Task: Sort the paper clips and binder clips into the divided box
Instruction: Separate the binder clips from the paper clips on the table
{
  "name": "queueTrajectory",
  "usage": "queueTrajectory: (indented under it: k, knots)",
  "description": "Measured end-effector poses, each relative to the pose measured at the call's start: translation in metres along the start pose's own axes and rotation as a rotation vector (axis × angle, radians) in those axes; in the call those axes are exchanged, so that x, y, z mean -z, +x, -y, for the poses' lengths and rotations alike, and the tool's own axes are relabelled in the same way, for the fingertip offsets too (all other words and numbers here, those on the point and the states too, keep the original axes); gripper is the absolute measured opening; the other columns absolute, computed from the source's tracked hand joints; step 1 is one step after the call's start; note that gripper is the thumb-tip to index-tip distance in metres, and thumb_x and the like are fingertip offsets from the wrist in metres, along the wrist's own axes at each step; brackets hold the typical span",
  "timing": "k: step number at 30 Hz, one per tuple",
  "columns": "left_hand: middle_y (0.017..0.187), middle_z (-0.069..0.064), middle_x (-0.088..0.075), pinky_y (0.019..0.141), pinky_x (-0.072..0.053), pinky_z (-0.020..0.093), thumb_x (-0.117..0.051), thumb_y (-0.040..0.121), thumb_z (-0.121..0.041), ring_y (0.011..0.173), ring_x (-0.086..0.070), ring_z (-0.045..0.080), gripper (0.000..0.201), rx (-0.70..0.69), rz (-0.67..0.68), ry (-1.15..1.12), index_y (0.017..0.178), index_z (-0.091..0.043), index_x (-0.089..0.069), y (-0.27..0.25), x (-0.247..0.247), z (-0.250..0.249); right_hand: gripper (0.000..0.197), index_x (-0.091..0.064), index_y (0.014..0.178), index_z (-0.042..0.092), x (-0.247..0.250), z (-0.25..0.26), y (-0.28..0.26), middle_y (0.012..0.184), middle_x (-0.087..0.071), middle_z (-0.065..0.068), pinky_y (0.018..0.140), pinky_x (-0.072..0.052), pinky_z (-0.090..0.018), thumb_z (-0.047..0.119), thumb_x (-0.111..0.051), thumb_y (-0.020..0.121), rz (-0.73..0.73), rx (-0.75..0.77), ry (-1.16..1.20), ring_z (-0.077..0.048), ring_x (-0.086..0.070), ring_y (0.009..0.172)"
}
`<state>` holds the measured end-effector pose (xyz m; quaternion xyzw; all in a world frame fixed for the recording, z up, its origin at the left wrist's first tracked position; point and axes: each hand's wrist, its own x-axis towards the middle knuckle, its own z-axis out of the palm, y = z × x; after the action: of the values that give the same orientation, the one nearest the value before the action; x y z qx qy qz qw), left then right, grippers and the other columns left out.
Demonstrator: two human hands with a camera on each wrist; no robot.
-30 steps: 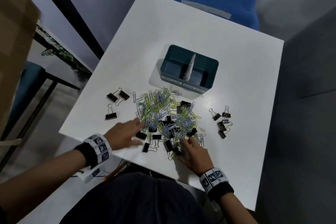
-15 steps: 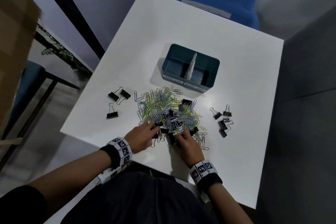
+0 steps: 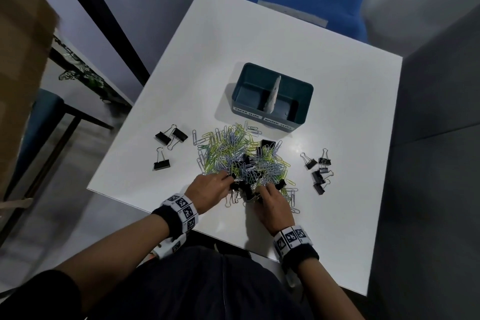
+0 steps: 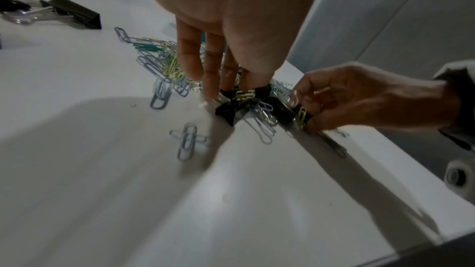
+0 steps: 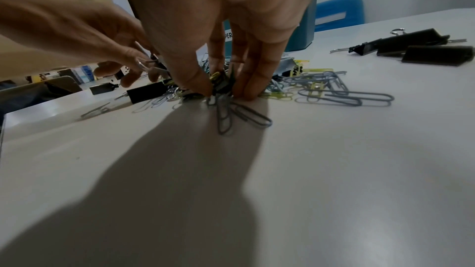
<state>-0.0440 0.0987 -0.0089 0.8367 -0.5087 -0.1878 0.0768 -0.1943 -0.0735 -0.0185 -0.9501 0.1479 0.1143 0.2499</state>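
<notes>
Black binder clips (image 3: 242, 186) tangled among paper clips (image 3: 235, 153) sit pinched between both hands' fingertips, the left hand (image 3: 209, 191) gripping one, the right hand (image 3: 272, 205) another just beside it, with the teal divided box (image 3: 298, 117) well beyond the fingers.

We see a teal box (image 3: 298, 89), black binder clips (image 3: 162, 164), yellow-green and pale blue paper clips (image 3: 228, 148), a white table (image 3: 285, 34), and black-and-white patterned wristbands (image 3: 183, 212).
</notes>
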Motion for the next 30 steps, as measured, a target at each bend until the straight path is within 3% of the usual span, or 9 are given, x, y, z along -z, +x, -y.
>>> queueTrajectory:
  k: [2,5,8,12,15,20,24,27,30]
  knots:
    - [0.092,0.002,-0.058,0.045,-0.041,0.029,-0.062,0.089,-0.021,0.066,-0.061,0.025,0.011,0.045,-0.05,-0.006,0.097,-0.014,-0.059,-0.001,0.005,-0.001,0.031,-0.049,0.1,0.014,0.0,0.0,0.003,0.096,-0.051,-0.006,0.051,-0.036,-0.03,0.01,-0.068,0.076,-0.013,-0.042,0.011,-0.027,-0.053,0.072]
    - [0.099,0.005,-0.058,0.046,-0.04,0.03,-0.064,0.084,-0.018,0.074,-0.061,0.027,0.027,0.067,-0.067,-0.016,0.108,-0.013,-0.056,-0.003,0.008,-0.003,0.029,-0.05,0.094,0.013,0.002,0.002,0.007,0.092,-0.056,-0.006,0.054,-0.041,-0.031,0.012,-0.071,0.074,-0.056,-0.074,0.007,-0.027,-0.053,0.075]
    - [0.11,0.007,-0.055,0.048,-0.047,0.031,-0.067,0.08,-0.024,0.083,-0.058,0.023,0.048,-0.067,-0.018,0.005,0.124,-0.016,-0.049,-0.004,0.005,-0.009,0.031,-0.055,0.088,0.012,0.003,0.002,0.007,0.086,-0.061,-0.006,0.061,-0.044,-0.034,0.01,-0.076,0.066,-0.12,-0.036,0.001,-0.028,-0.053,0.076]
    - [0.121,0.008,-0.049,0.055,-0.051,0.035,-0.069,0.08,-0.028,0.095,-0.051,0.024,0.053,-0.181,0.077,0.083,0.126,-0.018,-0.045,0.0,-0.003,-0.021,0.022,-0.061,0.086,0.018,0.0,-0.003,0.007,0.087,-0.059,0.0,0.065,-0.043,-0.035,0.016,-0.076,0.07,-0.111,-0.011,-0.012,-0.024,-0.051,0.079]
    - [0.112,0.006,-0.054,0.051,-0.048,0.033,-0.078,0.073,-0.026,0.091,-0.053,0.023,0.057,-0.21,0.107,0.119,0.119,-0.017,-0.047,0.006,-0.006,-0.029,0.017,-0.058,0.082,0.018,0.004,-0.005,0.001,0.086,-0.057,0.0,0.062,-0.044,-0.033,0.016,-0.072,0.073,-0.079,-0.025,0.05,-0.021,-0.05,0.078]
    - [0.1,0.004,-0.057,0.044,-0.039,0.029,-0.077,0.068,-0.006,0.08,-0.052,0.021,0.056,-0.181,0.065,0.144,0.117,-0.013,-0.05,0.012,-0.012,-0.03,0.018,-0.057,0.079,0.022,0.018,-0.011,-0.002,0.076,-0.062,0.007,0.057,-0.048,-0.03,0.01,-0.071,0.075,-0.128,-0.099,0.23,-0.014,-0.057,0.066]
    - [0.102,0.004,-0.054,0.043,-0.034,0.026,-0.076,0.067,-0.004,0.078,-0.05,0.019,0.06,-0.162,0.08,0.127,0.12,-0.012,-0.048,0.011,-0.016,-0.028,0.017,-0.063,0.083,0.022,0.041,-0.031,-0.001,0.075,-0.066,0.011,0.062,-0.047,-0.012,0.017,-0.078,0.077,-0.256,-0.277,0.434,-0.002,-0.062,0.069]
    - [0.104,0.004,-0.053,0.045,-0.033,0.025,-0.079,0.065,-0.009,0.08,-0.05,0.019,0.065,-0.147,0.09,0.128,0.121,-0.013,-0.047,0.011,-0.015,-0.027,0.02,-0.064,0.084,0.018,0.06,-0.055,0.001,0.075,-0.067,0.006,0.064,-0.048,-0.02,0.022,-0.081,0.074,-0.364,-0.437,0.468,-0.011,-0.064,0.07]
    - [0.107,0.006,-0.052,0.045,-0.037,0.026,-0.08,0.062,-0.009,0.083,-0.05,0.021,0.066,-0.143,0.095,0.116,0.119,-0.012,-0.048,0.011,-0.01,-0.028,0.024,-0.065,0.084,0.017,0.073,-0.075,0.004,0.074,-0.067,0.002,0.066,-0.048,-0.026,0.023,-0.083,0.071,-0.368,-0.456,0.445,-0.017,-0.064,0.07]
